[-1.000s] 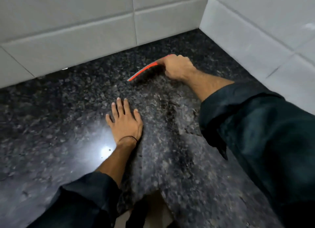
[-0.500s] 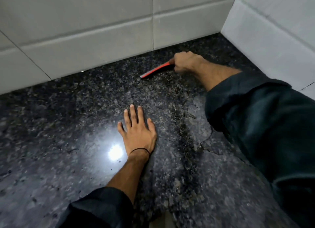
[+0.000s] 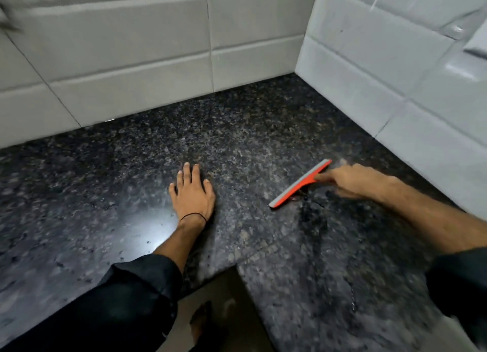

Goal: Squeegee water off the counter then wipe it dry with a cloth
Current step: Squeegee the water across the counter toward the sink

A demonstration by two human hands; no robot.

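Two hands: the left hand (image 3: 192,193) lies flat and empty on the counter (image 3: 105,180) near its front edge, while the blurred right hand (image 3: 353,181) seemingly grips the squeegee (image 3: 300,183) toward its right edge.

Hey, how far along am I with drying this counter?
Nothing looks finished: a dark wet patch lies on the counter. In hand: your right hand grips the squeegee beside it, left hand pressed flat. Left: finish squeegeeing, then wipe dry; no cloth shows.

On the desk (image 3: 79,188): left hand (image 3: 192,196) flat, mid-left; well to its right, squeegee (image 3: 300,184), gripped at its right side by right hand (image 3: 355,180). Behind, back wall (image 3: 131,62); rightward, side wall (image 3: 395,88), meeting at far corner.
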